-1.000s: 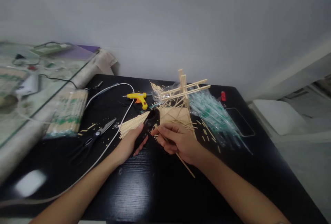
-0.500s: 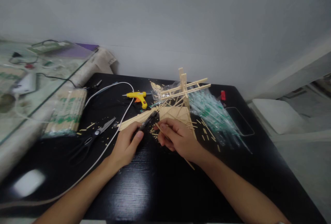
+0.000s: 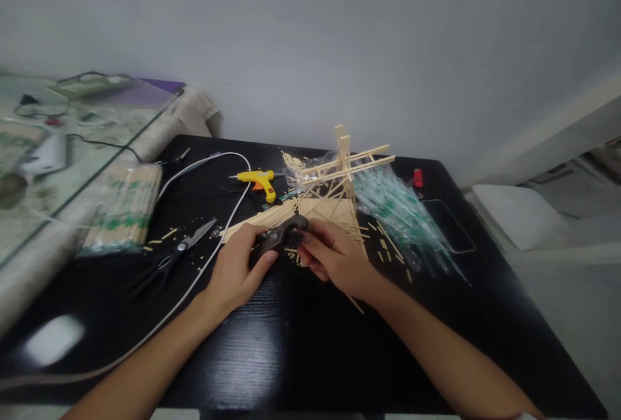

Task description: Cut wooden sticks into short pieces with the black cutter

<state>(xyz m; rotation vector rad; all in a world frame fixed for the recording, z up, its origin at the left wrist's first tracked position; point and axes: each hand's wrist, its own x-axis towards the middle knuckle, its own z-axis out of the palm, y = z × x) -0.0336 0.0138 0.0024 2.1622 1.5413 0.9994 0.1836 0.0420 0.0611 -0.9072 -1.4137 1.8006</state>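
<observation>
Near the middle of the black table, my left hand point(image 3: 239, 268) is closed around dark pliers point(image 3: 276, 233), their curved head turned to the right. My right hand point(image 3: 334, 253) is pinched at the pliers' head, holding a thin wooden stick point(image 3: 356, 305) whose lower end sticks out beneath the palm. The stick's upper end is hidden by the fingers and the dark jaws. Just behind both hands stands a frame of glued wooden sticks point(image 3: 345, 171) with a flat stick panel point(image 3: 327, 208) at its base. A bundle of loose sticks point(image 3: 264, 218) lies behind my left hand.
A yellow glue gun point(image 3: 259, 180) lies at the back; open black scissors point(image 3: 177, 252) lie left, beside a white cable point(image 3: 213, 258). Green-printed plastic wrappers point(image 3: 392, 203), a phone-like dark slab point(image 3: 449, 226) and a red object point(image 3: 418, 178) are right. Packed sticks point(image 3: 123, 206) lie far left.
The pliers have turned in my left hand, so their curved head now shows and meets my right fingers. My right hand has stayed nearly in place, with the stick.
</observation>
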